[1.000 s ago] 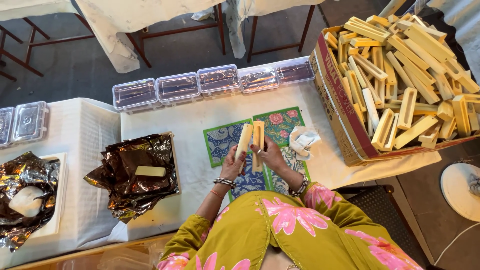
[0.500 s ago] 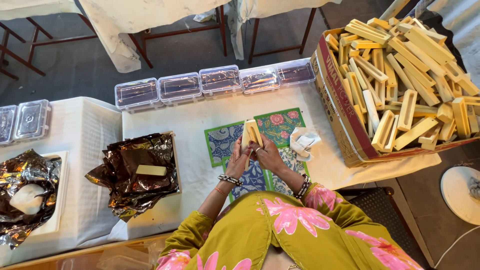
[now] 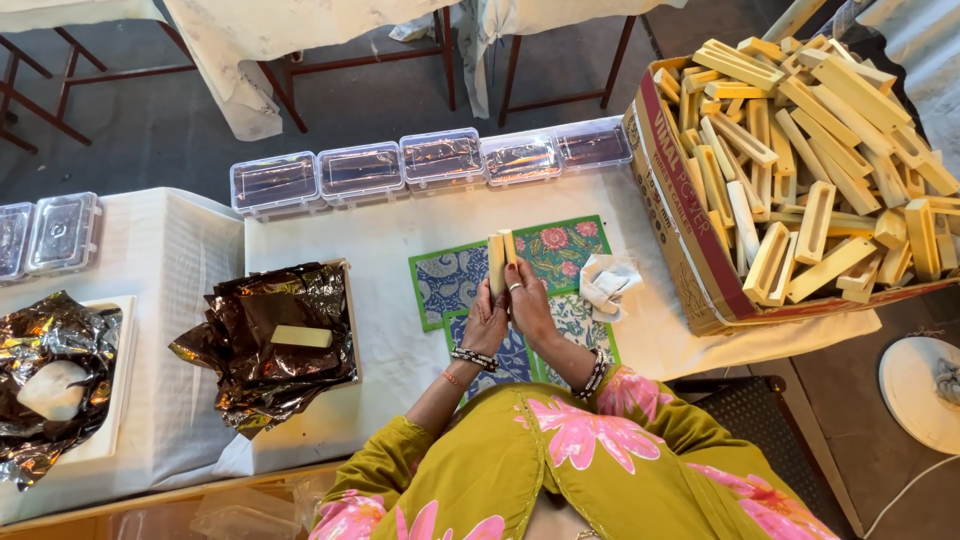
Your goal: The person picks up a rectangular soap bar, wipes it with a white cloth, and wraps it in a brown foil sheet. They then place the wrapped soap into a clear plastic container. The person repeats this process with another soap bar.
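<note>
Overhead: both hands together at centre, left hand (image 3: 487, 322) and right hand (image 3: 527, 300) clamped on lower ends of two pale wooden blocks (image 3: 500, 260), held upright side by side above patterned tiles (image 3: 560, 250). Blocks look stiff, light, smooth, unlikely to break; best gripped across long flat faces. White-covered surface (image 3: 390, 350) carries foil-lined tray (image 3: 265, 335) at 9 o'clock, clear lidded boxes (image 3: 440, 158) at 12, carton of similar blocks (image 3: 800, 170) at 2. Workshop floor (image 3: 150, 130) grey, bare.
</note>
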